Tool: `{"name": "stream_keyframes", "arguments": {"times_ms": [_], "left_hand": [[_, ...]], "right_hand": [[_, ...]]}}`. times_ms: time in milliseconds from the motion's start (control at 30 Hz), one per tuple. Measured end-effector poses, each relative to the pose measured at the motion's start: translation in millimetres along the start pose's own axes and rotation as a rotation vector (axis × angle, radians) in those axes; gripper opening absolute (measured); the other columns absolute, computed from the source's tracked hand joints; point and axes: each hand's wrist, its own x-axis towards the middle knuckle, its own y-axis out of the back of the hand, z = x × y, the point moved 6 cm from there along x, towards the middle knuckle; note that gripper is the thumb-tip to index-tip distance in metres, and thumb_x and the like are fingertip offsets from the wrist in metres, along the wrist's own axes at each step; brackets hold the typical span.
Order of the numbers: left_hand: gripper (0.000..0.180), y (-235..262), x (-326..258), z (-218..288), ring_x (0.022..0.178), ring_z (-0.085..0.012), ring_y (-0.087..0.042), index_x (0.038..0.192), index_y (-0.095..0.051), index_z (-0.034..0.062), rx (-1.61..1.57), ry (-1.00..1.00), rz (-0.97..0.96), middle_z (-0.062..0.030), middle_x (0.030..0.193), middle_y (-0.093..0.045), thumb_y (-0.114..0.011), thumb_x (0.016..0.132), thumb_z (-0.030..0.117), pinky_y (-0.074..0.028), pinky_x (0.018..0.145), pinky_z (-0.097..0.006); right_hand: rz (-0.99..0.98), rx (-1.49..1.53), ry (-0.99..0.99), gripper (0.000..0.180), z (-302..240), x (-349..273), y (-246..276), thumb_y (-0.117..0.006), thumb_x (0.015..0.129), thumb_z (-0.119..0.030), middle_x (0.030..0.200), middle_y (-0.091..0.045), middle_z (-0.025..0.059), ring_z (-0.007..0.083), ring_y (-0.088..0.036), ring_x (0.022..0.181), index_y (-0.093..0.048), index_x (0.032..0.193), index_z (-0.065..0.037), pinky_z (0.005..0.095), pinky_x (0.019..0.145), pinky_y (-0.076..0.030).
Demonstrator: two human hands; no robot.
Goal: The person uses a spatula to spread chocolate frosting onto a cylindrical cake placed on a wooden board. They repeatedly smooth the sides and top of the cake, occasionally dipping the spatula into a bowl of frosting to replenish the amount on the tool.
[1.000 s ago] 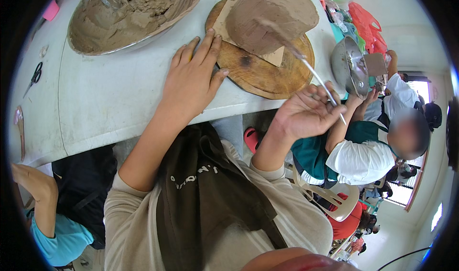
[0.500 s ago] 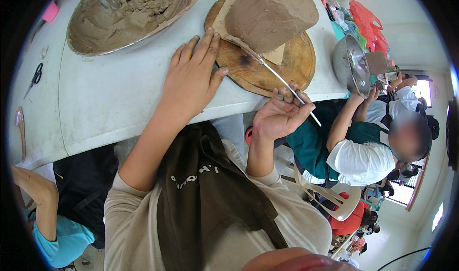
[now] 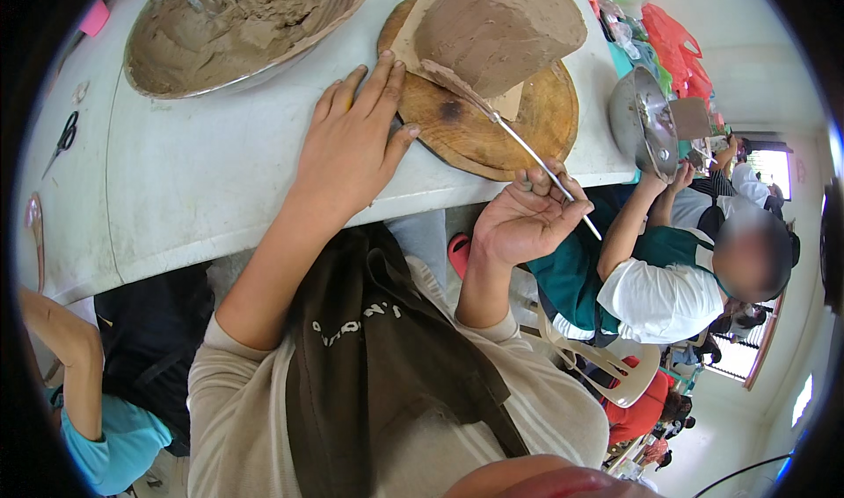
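A cake (image 3: 499, 32) coated in brown frosting stands on a square tan card (image 3: 507, 102) over a round wooden board (image 3: 541, 124). My right hand (image 3: 532, 215) is closed on the thin whitish handle of a spatula (image 3: 536, 157), palm turned up. The spatula's frosting-covered blade lies along the cake's near lower edge. Flat and open, my left hand (image 3: 352, 138) rests with fingers spread, its fingertips at the left rim of the board and card. Nothing shows in it.
A metal bowl (image 3: 290, 54) of brown frosting, with whisk wires in it, sits at the far left. Scissors (image 3: 63, 138) lie near the white table's (image 3: 185, 181) left side. To the right, a person (image 3: 659, 278) holds a metal bowl (image 3: 640, 120). Plastic bags (image 3: 677, 45) lie beyond.
My right hand has shifted slightly right and toward me, drawing the spatula along the cake's lower edge. My left hand stays in place.
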Motion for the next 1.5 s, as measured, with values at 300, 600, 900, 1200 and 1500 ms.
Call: {"name": "stream_keyframes", "arguments": {"times_ms": [300, 600, 900, 1200, 1500], "left_hand": [[0.061, -1.1, -0.9, -2.1, 0.127, -0.0347, -0.035, 0.140, -0.030, 0.0037, -0.008, 0.027, -0.064, -0.0125, 0.146, -0.030, -0.050, 0.089, 0.030, -0.025, 0.107, -0.044], [0.060, -2.1, -1.2, -2.0, 0.127, -0.0346, -0.035, 0.140, -0.031, 0.0035, -0.008, 0.015, -0.062, -0.0124, 0.146, -0.030, -0.049, 0.089, 0.030, -0.025, 0.107, -0.044], [0.058, 1.1, -1.5, -0.9, 0.123, -0.0351, -0.040, 0.136, -0.037, 0.0012, 0.006, 0.001, 0.002, -0.0145, 0.142, -0.036, -0.052, 0.088, 0.032, -0.028, 0.105, -0.043], [0.058, 0.1, -0.9, -0.1, 0.122, -0.0353, -0.040, 0.134, -0.038, -0.0005, 0.015, -0.011, -0.001, -0.0154, 0.141, -0.037, -0.053, 0.088, 0.031, -0.028, 0.105, -0.043], [0.059, -0.8, 0.4, 0.1, 0.123, -0.0353, -0.039, 0.135, -0.036, 0.0000, 0.001, -0.003, -0.008, -0.0151, 0.141, -0.036, -0.053, 0.088, 0.031, -0.027, 0.105, -0.043]], "right_hand": [[-0.059, 0.355, 0.078, 0.043, -31.4, 26.3, -19.7, -0.036, 0.097, -0.044, 0.096, -0.059, 0.0179, 0.0191, -0.062, 0.075, -0.056, 0.103, -0.006, 0.0284, 0.064, -0.052], [0.067, 0.026, -0.057, 0.039, 8.6, -3.7, 10.3, -0.031, 0.099, -0.037, 0.096, -0.059, 0.0188, 0.0244, -0.062, 0.073, -0.052, 0.099, -0.005, 0.0357, 0.063, -0.052], [-0.139, 0.441, 0.027, 0.042, -35.1, 26.0, -26.7, -0.036, 0.098, -0.041, 0.098, -0.059, 0.0182, 0.0204, -0.063, 0.081, -0.058, 0.103, -0.005, 0.0294, 0.067, -0.054], [0.001, 0.112, -0.083, 0.039, 21.9, -5.7, -11.6, -0.031, 0.099, -0.040, 0.100, -0.058, 0.0184, 0.0239, -0.061, 0.079, -0.051, 0.101, -0.007, 0.0389, 0.067, -0.053], [-0.207, 0.494, 0.102, 0.046, -31.0, 35.0, -42.8, -0.032, 0.098, -0.042, 0.104, -0.058, 0.0207, 0.0228, -0.063, 0.087, -0.057, 0.107, -0.004, 0.0312, 0.071, -0.055]]}}
